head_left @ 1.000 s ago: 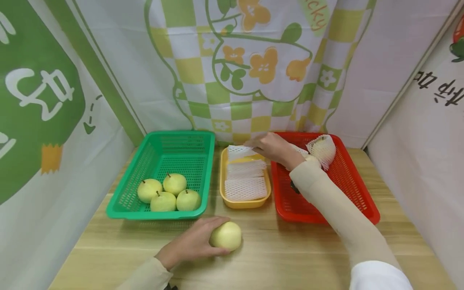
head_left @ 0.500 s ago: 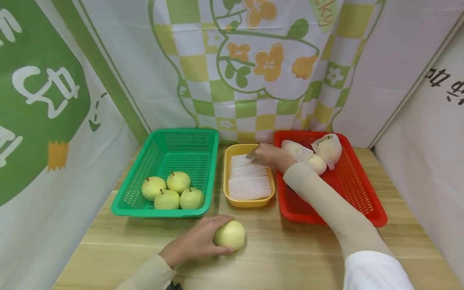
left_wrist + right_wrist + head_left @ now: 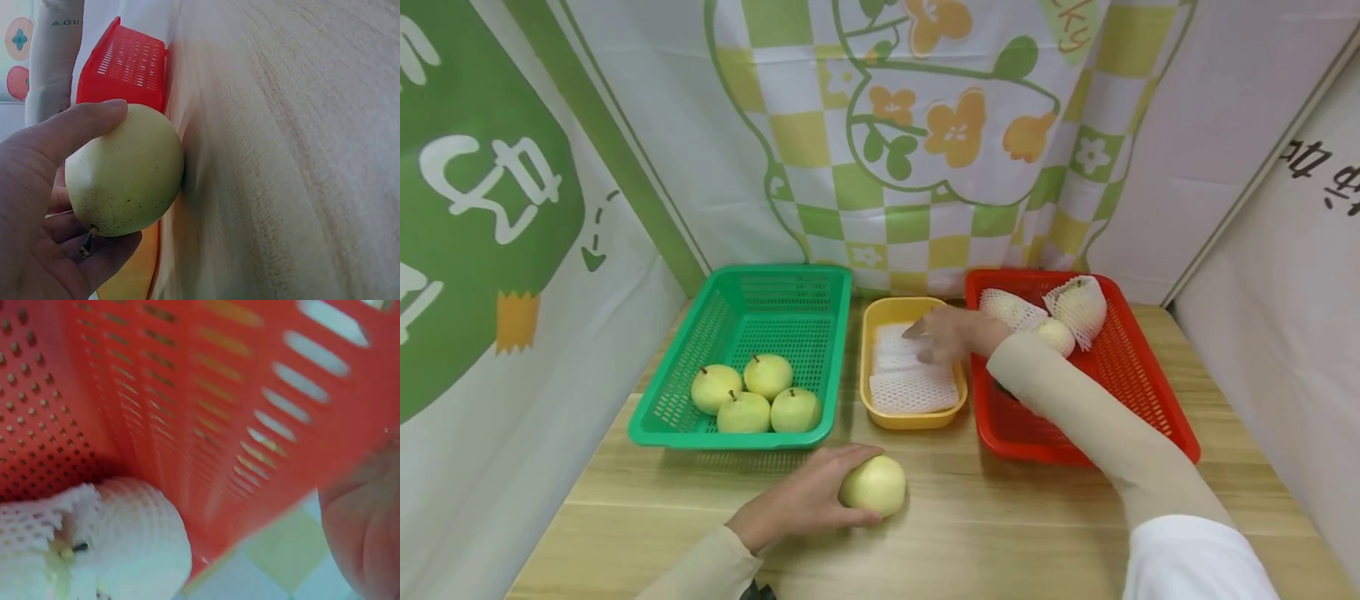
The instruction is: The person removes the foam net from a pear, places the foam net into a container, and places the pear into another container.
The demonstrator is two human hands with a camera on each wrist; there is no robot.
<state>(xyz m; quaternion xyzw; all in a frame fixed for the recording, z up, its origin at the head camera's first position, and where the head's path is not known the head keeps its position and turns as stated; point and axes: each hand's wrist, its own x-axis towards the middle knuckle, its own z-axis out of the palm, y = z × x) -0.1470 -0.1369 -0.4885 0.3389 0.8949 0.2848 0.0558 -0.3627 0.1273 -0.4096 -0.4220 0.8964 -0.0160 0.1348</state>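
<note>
My left hand (image 3: pixel 816 496) grips a pale yellow-green pear (image 3: pixel 875 487) on the table, thumb on one side and fingers on the other. In the left wrist view its stem points toward my palm. My right hand (image 3: pixel 951 332) is over the yellow tray (image 3: pixel 913 422), slightly blurred, with thumb and index finger apart above the white foam nets (image 3: pixel 913 392). No net shows between those fingertips; the other fingers are partly hidden. The right wrist view has only part of this hand, beside the red basket's slotted wall (image 3: pixel 250 425).
At left, a green basket (image 3: pixel 651 439) holds several bare pears (image 3: pixel 743 412). The red basket (image 3: pixel 1150 392), under my right forearm, contains pears in foam nets (image 3: pixel 1078 307). A patterned curtain (image 3: pixel 917 225) hangs behind. Bare wood (image 3: pixel 1000 533) shows in front.
My right hand has come down and nearer from the tray's far end, where it touched a raised net; the nets now lie lower. My left hand keeps its grip on the pear.
</note>
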